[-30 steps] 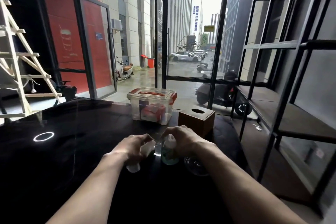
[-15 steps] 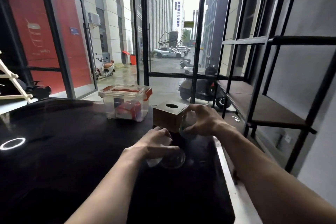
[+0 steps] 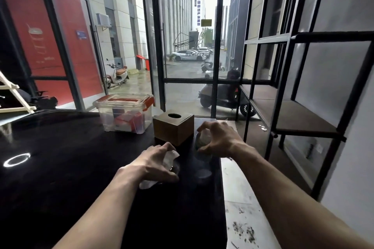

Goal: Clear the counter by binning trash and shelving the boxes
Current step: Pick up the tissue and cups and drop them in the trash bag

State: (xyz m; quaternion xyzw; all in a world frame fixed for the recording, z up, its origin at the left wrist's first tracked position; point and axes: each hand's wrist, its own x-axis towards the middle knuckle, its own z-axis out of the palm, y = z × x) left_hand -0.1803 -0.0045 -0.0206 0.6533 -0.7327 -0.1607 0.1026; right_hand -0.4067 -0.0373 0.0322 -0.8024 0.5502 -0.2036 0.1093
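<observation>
My left hand [image 3: 155, 164] is closed on a crumpled white tissue [image 3: 169, 158], low over the black counter [image 3: 70, 168]. A clear rounded cup [image 3: 175, 168] shows dimly under its fingertips. My right hand [image 3: 219, 139] is curled around a small, blurred, see-through bottle [image 3: 202, 140], held just above the counter's right end, right of the brown tissue box [image 3: 173, 128]. A clear plastic box with red clips [image 3: 125, 114] stands behind, left of the brown box, with red items inside.
A black metal shelf unit [image 3: 293, 121] with brown boards stands to the right, across a narrow gap. The counter's pale, dirty right edge [image 3: 240, 218] runs beside my right arm. Glass wall and door lie beyond; a wooden ladder [image 3: 14, 95] at far left.
My right hand lifted the bottle off the counter and carried it right, beside the brown box. My left hand moved forward with the tissue. The view swung right toward the shelves.
</observation>
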